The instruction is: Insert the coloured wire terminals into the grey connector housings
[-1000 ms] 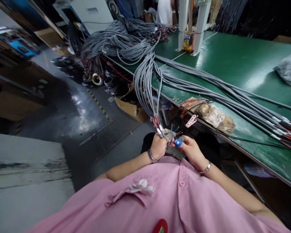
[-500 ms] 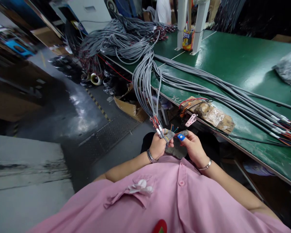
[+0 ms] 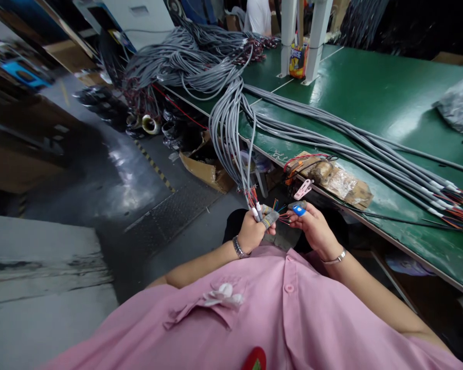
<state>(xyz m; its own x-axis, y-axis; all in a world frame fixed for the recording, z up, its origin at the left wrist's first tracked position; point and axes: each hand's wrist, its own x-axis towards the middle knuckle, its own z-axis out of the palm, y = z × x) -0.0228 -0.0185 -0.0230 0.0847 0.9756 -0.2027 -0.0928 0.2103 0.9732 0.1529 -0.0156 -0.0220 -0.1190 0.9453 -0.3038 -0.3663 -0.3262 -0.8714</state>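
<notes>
Where the left hand (image 3: 251, 232) closes: its fingers clasp grey cables (image 3: 228, 114) beside white bands (image 3: 256, 211); the palm side is hidden, so how many it holds cannot be told.
Coloured wires (image 3: 283, 218): fanned out between the hands, at three o'clock from the left fist; their roots vanish behind its fingers, and single strands blur together.
Right hand (image 3: 317, 231): curled, a blue piece (image 3: 299, 209) on its thumb; whether the fingertips pinch a wire or merely touch some cannot be told.
Hanging bundle: the cables rise from the left hand towards eleven o'clock and over the table edge, merging into a heap whose strands cannot be traced.
Pink clip (image 3: 303, 189): near the right hand, at eleven o'clock.
Wrapped block (image 3: 341, 184): at one o'clock from that hand, on the green table (image 3: 381, 85), partly covered by wires.
Plastic bag (image 3: 461, 105): at two o'clock, cut off by the frame, contents unclear.
Person in white (image 3: 258, 18): far off at twelve o'clock, mostly cropped away.
</notes>
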